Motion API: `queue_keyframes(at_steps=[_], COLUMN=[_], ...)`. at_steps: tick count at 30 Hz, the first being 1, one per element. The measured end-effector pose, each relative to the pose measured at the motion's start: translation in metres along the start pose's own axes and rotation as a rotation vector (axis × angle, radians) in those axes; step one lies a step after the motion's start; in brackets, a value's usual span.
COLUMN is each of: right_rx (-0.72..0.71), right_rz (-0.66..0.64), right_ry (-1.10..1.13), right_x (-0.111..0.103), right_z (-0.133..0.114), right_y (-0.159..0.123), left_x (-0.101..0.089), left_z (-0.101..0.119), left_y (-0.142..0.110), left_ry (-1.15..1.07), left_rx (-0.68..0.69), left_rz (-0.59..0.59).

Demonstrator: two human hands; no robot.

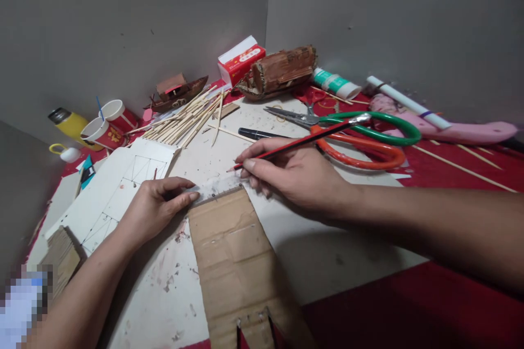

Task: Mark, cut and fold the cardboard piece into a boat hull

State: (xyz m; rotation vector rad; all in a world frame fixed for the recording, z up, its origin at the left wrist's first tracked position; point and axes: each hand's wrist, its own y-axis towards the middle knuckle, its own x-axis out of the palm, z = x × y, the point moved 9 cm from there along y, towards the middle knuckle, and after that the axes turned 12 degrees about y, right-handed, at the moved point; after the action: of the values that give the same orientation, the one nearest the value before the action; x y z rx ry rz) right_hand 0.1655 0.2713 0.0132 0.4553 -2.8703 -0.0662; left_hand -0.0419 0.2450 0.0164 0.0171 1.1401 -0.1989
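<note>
A red and black pencil [295, 144] is gripped in my right hand [290, 172], its point tilted down to the left. Beneath that tip lies a clear ruler [216, 186] along the far edge of a brown cardboard strip [229, 245]. My left hand [159, 202] pinches the ruler's left end between thumb and fingers. The lower fingers of my right hand rest near the ruler's other end. Notches are cut in the cardboard's near end. A white board [164, 278] lies under the work.
Large scissors [368, 136] and a black marker [262, 133] lie beyond my right hand. Wooden sticks [184, 114], two model boats [282, 73] [178, 92] and a red box [241, 60] stand behind. Paper cups [118, 114], a yellow bottle [73, 128] and a drawn-on sheet [110, 191] are at left.
</note>
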Motion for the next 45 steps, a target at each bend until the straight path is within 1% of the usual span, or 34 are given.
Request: queue_keyframes(at_steps=[3,7,10,12,17,26,33,39,45], right_rx=[0.003,-0.050,-0.088,-0.096,-0.064,-0.105,-0.132,-0.108,-0.143], right_rz=[-0.084,-0.213,-0.217,-0.222,-0.275,-0.307,-0.317,-0.312,-0.324], right_ry=[-0.088,-0.220,-0.333,-0.370,-0.400,-0.448,-0.512,-0.552,-0.594], right_x=[0.007,0.018,0.019,0.020,0.025,0.029,0.031,0.030,0.032], right_z=[0.004,0.008,0.009,0.009,0.011,0.009,0.006,0.009,0.006], right_y=[-0.005,-0.011,-0.014,-0.015,-0.016,-0.016,-0.016,-0.017,-0.017], left_x=[0.002,0.005,0.005,0.005,0.006,0.006,0.004,0.006,0.005], left_z=[-0.001,0.001,0.001,0.001,0.002,0.005,0.005,0.005,0.006], left_y=[-0.001,-0.001,-0.001,-0.001,-0.001,-0.002,-0.001,-0.001,-0.001], left_ry=[-0.014,-0.016,-0.030,-0.034,-0.040,-0.032,-0.018,-0.018,-0.019], left_rx=[-0.001,0.040,0.051,0.050,0.064,0.085,0.099,0.093,0.096], left_rz=[-0.013,-0.024,-0.019,-0.011,-0.004,-0.008,0.011,0.001,0.003])
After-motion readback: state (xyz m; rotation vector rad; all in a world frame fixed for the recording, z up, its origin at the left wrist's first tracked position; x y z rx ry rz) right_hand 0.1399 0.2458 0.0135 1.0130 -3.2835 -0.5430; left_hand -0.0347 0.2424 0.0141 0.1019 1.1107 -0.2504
